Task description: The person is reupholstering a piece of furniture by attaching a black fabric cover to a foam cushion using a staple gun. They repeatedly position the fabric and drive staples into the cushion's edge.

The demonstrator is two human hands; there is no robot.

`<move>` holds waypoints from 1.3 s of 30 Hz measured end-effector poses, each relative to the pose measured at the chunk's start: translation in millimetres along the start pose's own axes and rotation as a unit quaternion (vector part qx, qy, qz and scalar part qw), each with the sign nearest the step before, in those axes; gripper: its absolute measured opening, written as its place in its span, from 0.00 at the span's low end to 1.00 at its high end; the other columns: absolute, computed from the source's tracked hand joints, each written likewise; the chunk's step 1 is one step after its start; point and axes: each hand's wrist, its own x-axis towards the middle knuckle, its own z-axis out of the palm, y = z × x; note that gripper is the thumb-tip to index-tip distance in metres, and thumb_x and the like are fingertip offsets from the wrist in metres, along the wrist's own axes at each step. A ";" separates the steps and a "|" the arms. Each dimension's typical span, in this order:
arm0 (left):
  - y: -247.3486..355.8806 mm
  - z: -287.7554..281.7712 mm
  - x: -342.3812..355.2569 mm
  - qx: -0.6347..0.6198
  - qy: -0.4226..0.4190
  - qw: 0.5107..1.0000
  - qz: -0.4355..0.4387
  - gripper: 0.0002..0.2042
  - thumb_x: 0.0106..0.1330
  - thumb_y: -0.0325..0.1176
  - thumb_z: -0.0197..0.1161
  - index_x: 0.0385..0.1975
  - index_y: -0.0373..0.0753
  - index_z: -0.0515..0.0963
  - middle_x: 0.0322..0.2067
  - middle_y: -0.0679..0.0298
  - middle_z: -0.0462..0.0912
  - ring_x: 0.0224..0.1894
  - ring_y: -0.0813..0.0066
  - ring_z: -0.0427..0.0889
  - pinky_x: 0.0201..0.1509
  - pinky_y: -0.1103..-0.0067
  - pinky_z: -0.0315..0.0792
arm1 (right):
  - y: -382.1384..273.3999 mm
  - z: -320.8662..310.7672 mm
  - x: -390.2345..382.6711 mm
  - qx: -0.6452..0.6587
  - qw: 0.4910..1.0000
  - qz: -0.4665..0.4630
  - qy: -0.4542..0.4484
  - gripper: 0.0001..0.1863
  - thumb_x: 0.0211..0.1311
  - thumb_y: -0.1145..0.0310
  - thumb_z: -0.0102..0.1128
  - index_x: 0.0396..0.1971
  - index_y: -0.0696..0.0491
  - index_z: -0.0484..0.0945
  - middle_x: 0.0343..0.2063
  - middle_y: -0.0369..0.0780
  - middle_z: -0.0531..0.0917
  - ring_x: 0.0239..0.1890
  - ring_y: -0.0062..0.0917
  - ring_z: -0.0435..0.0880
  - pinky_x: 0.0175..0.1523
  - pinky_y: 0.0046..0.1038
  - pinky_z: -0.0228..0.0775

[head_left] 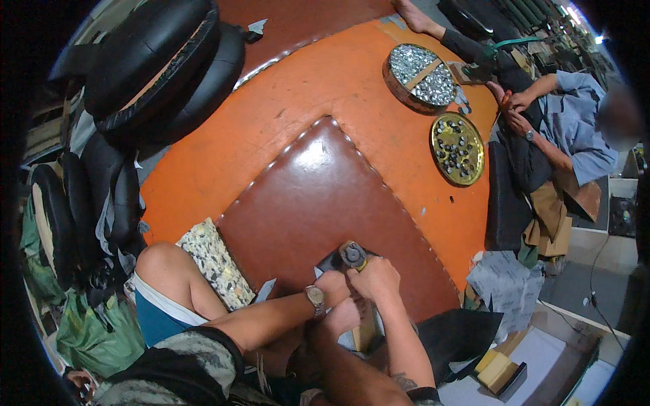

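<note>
My right hand [379, 279] is wrapped round a hand tool [352, 254] with a yellow handle and a rounded grey metal head; its exact kind is hard to make out. Right beside it, my left hand [332, 287], with a watch at the wrist, is closed low against a dark, black-covered piece [330, 261]. The fingers and what they grip are mostly hidden. Both hands are over the near part of a reddish-brown padded sheet [318, 189] with a studded edge. A light wooden strip [366, 330] shows below the hands.
An orange surface [271, 122] surrounds the brown sheet. A round tin [433, 84] of shiny metal pieces and a gold tray [443, 159] of small dark pieces lie far right, near a seated person [572, 118]. Black padded cushions [145, 51] are piled far left; a speckled foam block [215, 260] is nearer.
</note>
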 end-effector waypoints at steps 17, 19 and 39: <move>8.4 -111.8 -15.1 -0.173 0.137 0.944 -0.243 0.35 0.66 0.37 0.68 0.75 0.45 0.66 0.54 0.47 0.87 0.51 0.43 0.87 0.57 0.55 0.80 | 237.2 144.3 -85.1 0.026 0.888 0.117 0.444 0.30 0.60 0.61 0.71 0.60 0.60 0.77 0.41 0.51 0.88 0.42 0.52 0.87 0.55 0.48 0.78; 4.4 -109.6 -9.1 -0.156 0.131 0.949 -0.242 0.40 0.63 0.33 0.68 0.77 0.42 0.62 0.62 0.46 0.81 0.55 0.46 0.86 0.59 0.56 0.80 | 248.0 189.3 -110.7 0.049 0.872 0.143 0.465 0.29 0.61 0.62 0.72 0.58 0.63 0.78 0.38 0.49 0.88 0.41 0.49 0.87 0.53 0.46 0.78; -22.4 -188.0 71.5 0.025 0.164 0.960 -0.225 0.22 0.61 0.39 0.75 0.54 0.39 0.87 0.46 0.48 0.89 0.50 0.45 0.86 0.56 0.59 0.79 | 150.1 219.6 -94.4 0.384 0.890 0.203 0.141 0.45 0.67 0.44 0.64 0.64 0.72 0.65 0.48 0.67 0.84 0.53 0.61 0.85 0.58 0.52 0.77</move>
